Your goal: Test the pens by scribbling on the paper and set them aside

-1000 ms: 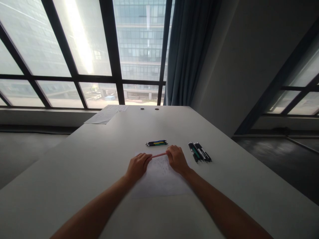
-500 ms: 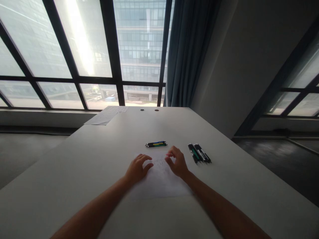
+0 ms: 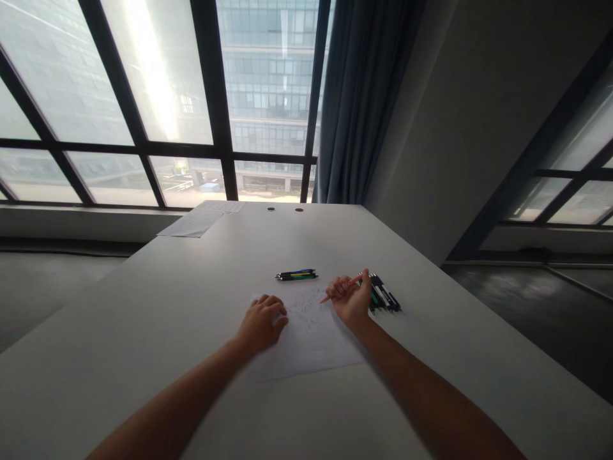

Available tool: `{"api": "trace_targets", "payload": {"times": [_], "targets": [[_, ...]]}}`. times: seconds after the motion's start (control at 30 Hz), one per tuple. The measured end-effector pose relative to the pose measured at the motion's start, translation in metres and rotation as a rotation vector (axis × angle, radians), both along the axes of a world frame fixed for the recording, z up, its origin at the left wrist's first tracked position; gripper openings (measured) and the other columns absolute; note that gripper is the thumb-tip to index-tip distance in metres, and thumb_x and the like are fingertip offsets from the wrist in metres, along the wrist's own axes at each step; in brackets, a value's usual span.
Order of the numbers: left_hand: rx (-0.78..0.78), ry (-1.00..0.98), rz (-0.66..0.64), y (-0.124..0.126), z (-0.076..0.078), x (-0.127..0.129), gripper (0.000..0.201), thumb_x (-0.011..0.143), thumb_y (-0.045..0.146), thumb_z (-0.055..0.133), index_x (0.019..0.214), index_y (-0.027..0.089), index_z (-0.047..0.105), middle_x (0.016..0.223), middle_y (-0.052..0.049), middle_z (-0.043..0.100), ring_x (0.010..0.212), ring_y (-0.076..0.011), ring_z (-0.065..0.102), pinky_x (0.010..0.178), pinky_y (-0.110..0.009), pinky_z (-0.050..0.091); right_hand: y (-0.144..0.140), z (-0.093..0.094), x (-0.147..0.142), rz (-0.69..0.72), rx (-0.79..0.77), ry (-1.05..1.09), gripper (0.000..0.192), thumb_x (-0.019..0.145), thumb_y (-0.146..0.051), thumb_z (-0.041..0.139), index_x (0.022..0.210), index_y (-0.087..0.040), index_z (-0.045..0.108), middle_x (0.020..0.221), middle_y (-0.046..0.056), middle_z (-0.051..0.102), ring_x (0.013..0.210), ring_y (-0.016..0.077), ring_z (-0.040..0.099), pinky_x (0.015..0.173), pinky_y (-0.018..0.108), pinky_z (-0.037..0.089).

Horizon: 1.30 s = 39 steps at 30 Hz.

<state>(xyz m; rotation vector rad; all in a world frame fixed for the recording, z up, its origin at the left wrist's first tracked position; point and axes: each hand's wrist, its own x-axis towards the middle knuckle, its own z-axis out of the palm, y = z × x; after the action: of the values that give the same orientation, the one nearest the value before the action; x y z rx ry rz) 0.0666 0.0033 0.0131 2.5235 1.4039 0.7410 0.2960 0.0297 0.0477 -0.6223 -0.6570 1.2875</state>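
While my left hand (image 3: pixel 261 322) lies flat, fingers spread, on scribbled sheet (image 3: pixel 306 332), my right hand (image 3: pixel 352 297) is closed around pink pen (image 3: pixel 341 289), tip touching sheet's far right part. Dark pens (image 3: pixel 383 297) bunched at 3 o'clock, touching right hand. Coloured pens (image 3: pixel 297 275) at 12. Loose papers (image 3: pixel 198 220) at worktop (image 3: pixel 191 300) far edge, 11 o'clock.

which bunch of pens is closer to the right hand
The dark bunch of pens lying just right of the right hand, which holds a pink pen. The coloured bunch lies farther off, beyond the paper.
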Motion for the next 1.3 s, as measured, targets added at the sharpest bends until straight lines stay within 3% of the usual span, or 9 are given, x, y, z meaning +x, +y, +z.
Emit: {"api": "trace_targets", "payload": {"times": [0.27,0.47,0.6,0.73,0.8,0.9,0.97,1.1,1.3], "targets": [[0.062,-0.027,-0.018,0.002,-0.005,0.000,0.010,0.086,0.025,0.059,0.088,0.021,0.068,0.101,-0.007,0.069,0.099,-0.0250,0.060,0.087,-0.042,0.047,0.002,0.001,0.004,-0.084,0.063,-0.367,0.069,0.077,-0.087,0.014,0.050,-0.024,0.028,0.048,-0.002,0.028,0.044,0.0139,0.033,0.048,0.032,0.042],[0.064,-0.006,0.000,0.001,-0.002,0.000,0.020,0.091,0.035,0.055,0.087,0.020,0.067,0.098,-0.007,0.069,0.097,-0.0242,0.060,0.086,-0.042,0.046,0.011,-0.009,0.012,-0.073,0.080,-0.470,0.067,0.077,-0.083,0.037,0.049,-0.023,0.031,0.052,0.002,0.046,0.050,0.0155,0.046,0.054,0.033,0.048],[0.074,-0.007,0.023,0.002,-0.003,-0.003,0.024,0.088,0.042,0.061,0.095,0.020,0.067,0.106,-0.009,0.067,0.103,-0.0263,0.058,0.090,-0.045,0.045,0.018,-0.017,0.021,-0.016,-0.011,-0.475,0.067,0.078,-0.081,0.040,0.051,-0.020,0.052,0.067,0.010,0.066,0.065,0.0200,0.063,0.062,0.034,0.053],[0.074,-0.022,-0.055,0.004,-0.007,-0.004,0.031,0.084,0.042,0.065,0.108,0.023,0.066,0.122,-0.009,0.064,0.116,-0.0286,0.056,0.098,-0.049,0.044,0.019,-0.020,0.031,0.053,-0.126,-0.617,0.074,0.076,-0.083,0.038,0.073,-0.015,0.067,0.059,0.008,0.064,0.050,0.0174,0.060,0.048,0.029,0.048],[0.061,-0.016,-0.101,0.005,-0.009,-0.004,0.029,0.085,0.038,0.064,0.111,0.025,0.067,0.125,-0.009,0.064,0.118,-0.0289,0.055,0.100,-0.050,0.044,0.018,-0.021,0.033,0.076,-0.093,-0.723,0.064,0.072,-0.078,0.055,0.081,-0.015,0.067,0.064,0.007,0.067,0.052,0.0168,0.061,0.046,0.027,0.048],[0.038,0.014,-0.134,0.005,-0.010,-0.004,0.027,0.086,0.030,0.060,0.111,0.025,0.067,0.126,-0.008,0.065,0.120,-0.0295,0.055,0.101,-0.051,0.043,0.014,-0.023,0.032,0.021,0.000,-0.930,0.045,0.068,-0.061,0.071,0.073,-0.017,0.062,0.054,0.001,0.061,0.046,0.0127,0.055,0.042,0.023,0.043],[0.037,0.031,-0.136,0.005,-0.011,-0.004,0.029,0.085,0.028,0.058,0.113,0.025,0.067,0.127,-0.007,0.064,0.121,-0.0300,0.055,0.102,-0.052,0.043,0.013,-0.026,0.030,0.058,0.015,-0.973,0.040,0.071,-0.056,0.068,0.072,-0.017,0.060,0.051,-0.001,0.059,0.044,0.0118,0.053,0.041,0.022,0.041],[0.067,0.025,-0.127,0.005,-0.011,-0.004,0.029,0.084,0.028,0.058,0.112,0.026,0.067,0.125,-0.007,0.064,0.118,-0.0289,0.056,0.101,-0.050,0.044,0.013,-0.032,0.027,0.200,-0.026,-1.051,0.032,0.074,-0.047,0.064,0.081,-0.016,0.065,0.073,0.005,0.069,0.056,0.0148,0.062,0.047,0.023,0.045],[0.064,0.031,-0.102,0.004,-0.011,-0.003,0.026,0.085,0.025,0.055,0.108,0.024,0.067,0.122,-0.008,0.065,0.118,-0.0288,0.055,0.099,-0.050,0.044,0.018,-0.038,0.029,-0.009,-0.070,-1.283,0.015,0.072,-0.031,0.063,0.066,-0.018,0.058,0.057,0.000,0.063,0.050,0.0132,0.057,0.052,0.024,0.042]]}}
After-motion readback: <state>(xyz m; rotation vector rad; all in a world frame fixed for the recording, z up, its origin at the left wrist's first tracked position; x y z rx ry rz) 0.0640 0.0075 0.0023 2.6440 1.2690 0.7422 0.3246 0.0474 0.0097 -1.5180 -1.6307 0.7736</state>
